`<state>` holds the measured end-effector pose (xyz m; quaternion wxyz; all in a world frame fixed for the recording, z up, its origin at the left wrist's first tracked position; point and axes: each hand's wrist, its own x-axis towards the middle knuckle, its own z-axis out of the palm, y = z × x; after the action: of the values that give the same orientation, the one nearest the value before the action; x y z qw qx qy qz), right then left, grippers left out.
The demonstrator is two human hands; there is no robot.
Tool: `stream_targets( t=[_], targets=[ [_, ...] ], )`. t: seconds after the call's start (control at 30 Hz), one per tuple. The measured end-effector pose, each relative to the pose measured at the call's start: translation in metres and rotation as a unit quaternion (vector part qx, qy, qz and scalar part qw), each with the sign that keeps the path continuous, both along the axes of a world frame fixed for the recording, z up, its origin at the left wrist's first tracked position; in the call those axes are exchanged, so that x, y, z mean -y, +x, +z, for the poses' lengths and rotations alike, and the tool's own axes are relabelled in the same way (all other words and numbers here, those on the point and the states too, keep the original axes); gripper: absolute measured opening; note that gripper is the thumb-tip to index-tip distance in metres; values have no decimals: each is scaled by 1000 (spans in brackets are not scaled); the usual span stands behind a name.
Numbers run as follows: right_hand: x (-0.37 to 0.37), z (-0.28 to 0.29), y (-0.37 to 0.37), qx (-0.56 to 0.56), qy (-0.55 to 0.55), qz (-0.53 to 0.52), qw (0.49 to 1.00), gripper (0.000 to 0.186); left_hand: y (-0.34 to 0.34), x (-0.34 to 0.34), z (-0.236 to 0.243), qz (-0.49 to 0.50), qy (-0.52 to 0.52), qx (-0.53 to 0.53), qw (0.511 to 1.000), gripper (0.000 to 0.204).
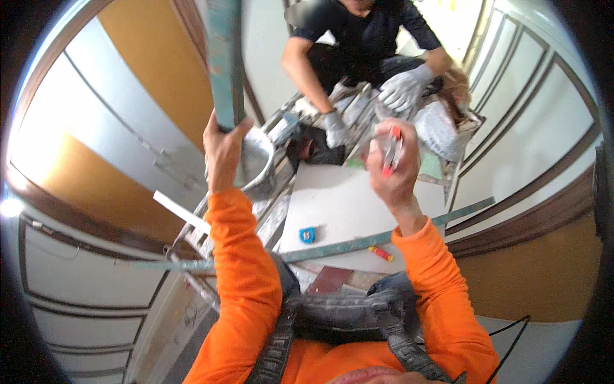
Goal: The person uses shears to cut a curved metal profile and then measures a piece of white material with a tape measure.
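Note:
My left hand (222, 150) grips a long green strip (223, 61) that rises upright to the top of the view, beside the rim of a pale bucket (268, 153). My right hand (393, 166) is closed around a red-and-metal hand tool (396, 142), held over a white board (332, 198). On that board sits a blue tape measure (307, 235), and a small red-and-yellow tool (380, 253) lies near its right side. Another long green strip (339, 246) crosses the board's near part, passing under both my forearms.
A person (339, 38) in dark clothes and grey gloves crouches opposite, among white bags (438, 131) and a dark bag (313, 147). Panelled doors (531, 121) flank both sides. A white strip (179, 208) juts out at left, and a black cable (511, 333) hangs at lower right.

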<state>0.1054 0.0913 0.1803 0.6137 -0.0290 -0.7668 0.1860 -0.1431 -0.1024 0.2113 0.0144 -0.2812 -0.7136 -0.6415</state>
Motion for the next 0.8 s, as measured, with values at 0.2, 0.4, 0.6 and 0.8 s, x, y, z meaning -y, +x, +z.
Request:
stream_targets(
  t=[0.2,0.4,0.6,0.8],
  targets=[
    [35,66,21,159,166,-74,970,49,22,4,24,99,-279,-442,847,39],
    [13,25,21,283,133,-57,948,42,43,16,46,73,-278,-494,820,30],
    [0,4,7,271,87,-65,957,43,39,15,41,72,-289,-491,819,40],
    [11,-11,-26,186,13,-20,982,57,28,-11,26,277,-32,-416,866,62]
  ],
)
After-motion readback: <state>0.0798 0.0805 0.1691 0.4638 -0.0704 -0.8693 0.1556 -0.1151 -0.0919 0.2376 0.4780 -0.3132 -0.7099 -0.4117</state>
